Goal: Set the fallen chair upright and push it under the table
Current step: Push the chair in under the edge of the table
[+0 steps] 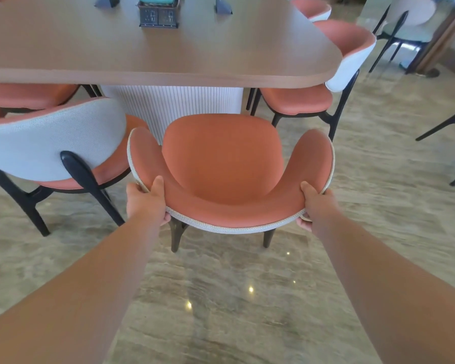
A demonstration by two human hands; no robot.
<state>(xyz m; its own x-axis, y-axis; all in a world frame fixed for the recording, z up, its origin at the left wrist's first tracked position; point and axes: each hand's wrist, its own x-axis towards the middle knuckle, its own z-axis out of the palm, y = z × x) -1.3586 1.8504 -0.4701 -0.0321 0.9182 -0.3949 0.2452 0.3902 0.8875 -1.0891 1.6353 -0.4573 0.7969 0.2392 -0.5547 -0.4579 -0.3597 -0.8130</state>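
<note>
The chair (222, 158) stands upright on its dark legs, facing the table. It has an orange seat and a curved orange backrest with a white woven outer shell. My left hand (145, 199) grips the left side of the backrest rim, thumb on the orange inside. My right hand (314, 203) grips the right side of the rim the same way. The brown table (221, 61) with its white ribbed pedestal (179, 106) is just beyond the chair's seat; the seat's front edge sits near the pedestal, below the table edge.
A matching chair (50, 143) stands close on the left, its backrest almost touching mine. Another matching chair (326, 82) is tucked in at the table's right corner. A dark holder (158, 15) sits on the tabletop. More chairs (405, 30) stand far right on the marble floor (234, 298).
</note>
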